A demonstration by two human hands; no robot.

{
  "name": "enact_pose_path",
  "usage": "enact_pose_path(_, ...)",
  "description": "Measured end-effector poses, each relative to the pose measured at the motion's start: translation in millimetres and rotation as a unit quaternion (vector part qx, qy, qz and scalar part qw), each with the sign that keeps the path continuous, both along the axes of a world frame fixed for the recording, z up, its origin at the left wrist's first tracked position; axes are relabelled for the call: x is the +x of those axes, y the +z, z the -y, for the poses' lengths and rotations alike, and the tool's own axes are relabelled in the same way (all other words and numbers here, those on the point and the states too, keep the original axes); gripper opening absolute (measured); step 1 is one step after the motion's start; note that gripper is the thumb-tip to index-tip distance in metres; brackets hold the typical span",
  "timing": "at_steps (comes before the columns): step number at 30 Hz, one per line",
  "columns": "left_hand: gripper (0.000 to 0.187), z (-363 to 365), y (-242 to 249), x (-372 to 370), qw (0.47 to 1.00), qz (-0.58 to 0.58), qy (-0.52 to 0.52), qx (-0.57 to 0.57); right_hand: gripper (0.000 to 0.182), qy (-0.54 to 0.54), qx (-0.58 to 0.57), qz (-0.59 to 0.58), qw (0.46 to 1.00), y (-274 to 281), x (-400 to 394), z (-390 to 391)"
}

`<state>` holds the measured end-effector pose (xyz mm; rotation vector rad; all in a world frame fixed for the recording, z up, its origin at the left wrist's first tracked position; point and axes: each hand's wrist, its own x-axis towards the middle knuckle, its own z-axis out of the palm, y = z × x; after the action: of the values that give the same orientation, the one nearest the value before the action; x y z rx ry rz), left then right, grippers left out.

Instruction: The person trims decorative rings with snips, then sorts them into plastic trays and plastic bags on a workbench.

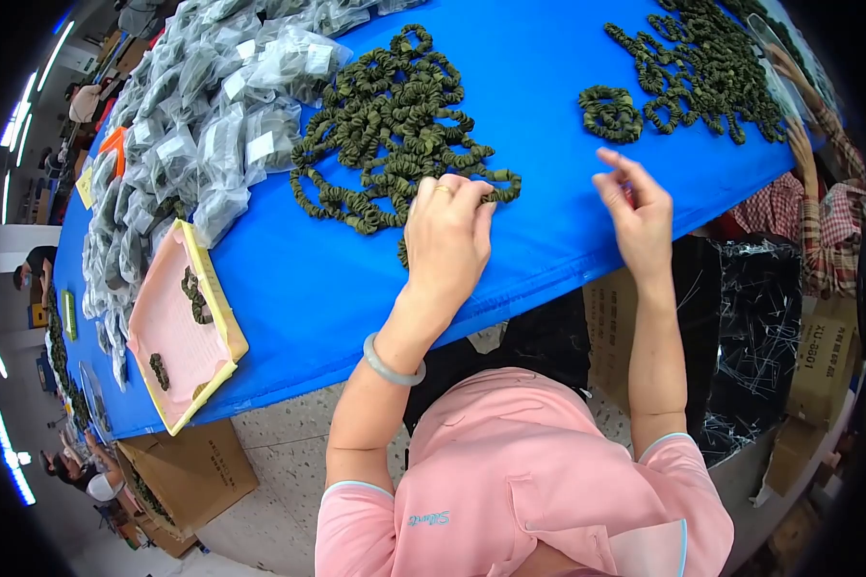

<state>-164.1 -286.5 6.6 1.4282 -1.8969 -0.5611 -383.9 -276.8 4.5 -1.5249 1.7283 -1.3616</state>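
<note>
Left hand [445, 240] touching green scrunchies [390, 125] | right hand [640, 213] raised, empty

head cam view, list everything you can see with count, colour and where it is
table: one, blue cover, across the upper view
scrunchie pile: one big heap, dark green, table centre
second scrunchie pile: one heap, dark green, far right of table
single scrunchie: one, dark green, apart beside the second pile
bagged scrunchies: many, clear bags with white labels, left of table
tray: one, pink with yellow rim, left table edge, a few green scrunchies inside
cardboard boxes: several, brown, on the floor
co-worker's sleeve: plaid red, right edge
bracelet: one, pale green, left wrist
left hand: fingertips on the big pile's edge
right hand: open, raised over the table edge, holding nothing
</note>
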Motion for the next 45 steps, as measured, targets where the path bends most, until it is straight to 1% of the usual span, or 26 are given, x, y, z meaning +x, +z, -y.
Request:
enact_pose_path(1, 0.022, 0, 4, -1, 0.988, -0.111, -0.006, 0.107, 0.029, 0.037, 0.021, 0.033, 0.999, 0, 8, -5)
enact_pose_path(2, 0.022, -2, 6, -2, 0.952, -0.219, -0.011, 0.213, 0.029, 0.073, 0.043, 0.066, 0.994, 0, 15, -9)
enact_pose_path(3, 0.022, -5, 6, -2, 0.952, -0.217, -0.014, 0.214, 0.028, 0.090, 0.053, 0.114, 0.988, 0, 21, -12)
enact_pose_path(4, 0.022, -9, 4, -2, 0.905, -0.343, -0.032, 0.251, 0.028, 0.107, 0.062, 0.161, 0.979, 1, 27, -14)
enact_pose_path(5, 0.023, -14, 2, -2, 0.839, -0.462, -0.049, 0.282, 0.028, 0.107, 0.062, 0.162, 0.979, 2, 33, -16)
enact_pose_path(6, 0.023, -18, 0, -2, 0.757, -0.572, -0.065, 0.309, 0.027, 0.134, 0.103, 0.252, 0.953, 4, 38, -18)
enact_pose_path(7, 0.023, -22, -2, -1, 0.659, -0.671, -0.079, 0.329, 0.025, 0.159, 0.143, 0.338, 0.916, 5, 42, -20)
enact_pose_path(8, 0.023, -24, -4, -1, 0.659, -0.671, -0.080, 0.331, 0.025, 0.157, 0.143, 0.339, 0.917, 6, 44, -22)
enact_pose_path(12, 0.027, -29, -10, 1, 0.691, -0.652, -0.082, 0.301, 0.018, 0.147, 0.204, 0.353, 0.901, 11, 50, -25)
enact_pose_path(13, 0.027, -29, -8, 1, 0.691, -0.652, -0.083, 0.301, 0.018, 0.147, 0.203, 0.352, 0.902, 13, 49, -25)
enact_pose_path(15, 0.026, -27, 4, 4, 0.681, -0.661, -0.083, 0.304, 0.015, 0.211, 0.183, 0.271, 0.921, 17, 45, -24)
enact_pose_path(17, 0.026, -26, 15, 9, 0.671, -0.670, -0.083, 0.307, 0.013, 0.273, 0.161, 0.187, 0.930, 22, 40, -23)
enact_pose_path(18, 0.026, -26, 17, 12, 0.671, -0.670, -0.083, 0.307, 0.013, 0.273, 0.162, 0.187, 0.930, 26, 38, -23)
enact_pose_path(20, 0.025, -26, 23, 21, 0.809, -0.479, -0.121, 0.320, 0.011, 0.326, 0.169, 0.110, 0.923, 38, 34, -21)
enact_pose_path(21, 0.025, -27, 25, 24, 0.861, -0.372, -0.137, 0.318, 0.011, 0.352, 0.171, 0.071, 0.917, 44, 32, -20)
enact_pose_path(22, 0.024, -27, 26, 26, 0.901, -0.260, -0.151, 0.312, 0.010, 0.377, 0.173, 0.032, 0.909, 46, 32, -20)
enact_pose_path(23, 0.024, -28, 26, 26, 0.901, -0.260, -0.151, 0.311, 0.010, 0.377, 0.173, 0.032, 0.909, 46, 32, -20)
enact_pose_path(27, 0.020, -35, 18, 26, 0.812, -0.437, -0.096, 0.375, 0.017, 0.318, 0.122, 0.093, 0.936, 37, 40, -24)
enact_pose_path(28, 0.020, -37, 16, 25, 0.812, -0.438, -0.095, 0.374, 0.017, 0.319, 0.123, 0.092, 0.935, 37, 42, -25)
enact_pose_path(30, 0.020, -40, 13, 20, 0.753, -0.537, -0.040, 0.377, 0.020, 0.248, 0.028, 0.031, 0.968, 37, 47, -29)
enact_pose_path(32, 0.020, -43, 11, 16, 0.683, -0.629, 0.016, 0.372, 0.024, 0.174, -0.068, -0.031, 0.982, 36, 51, -33)
enact_pose_path(33, 0.020, -44, 11, 15, 0.682, -0.630, 0.017, 0.371, 0.024, 0.176, -0.068, -0.032, 0.981, 36, 52, -34)
enact_pose_path(35, 0.021, -45, 12, 12, 0.699, -0.624, 0.027, 0.348, 0.028, 0.161, -0.116, -0.127, 0.972, 35, 51, -39)
enact_pose_path(37, 0.022, -46, 13, 9, 0.716, -0.616, 0.036, 0.325, 0.032, 0.142, -0.164, -0.221, 0.951, 35, 51, -41)
enact_pose_path(42, 0.022, -48, 20, 4, 0.737, -0.595, 0.034, 0.320, 0.036, 0.130, -0.173, -0.250, 0.944, 35, 55, -41)
enact_pose_path(45, 0.020, -50, 21, 5, 0.739, -0.589, 0.031, 0.325, 0.036, 0.134, -0.177, -0.243, 0.944, 35, 56, -40)
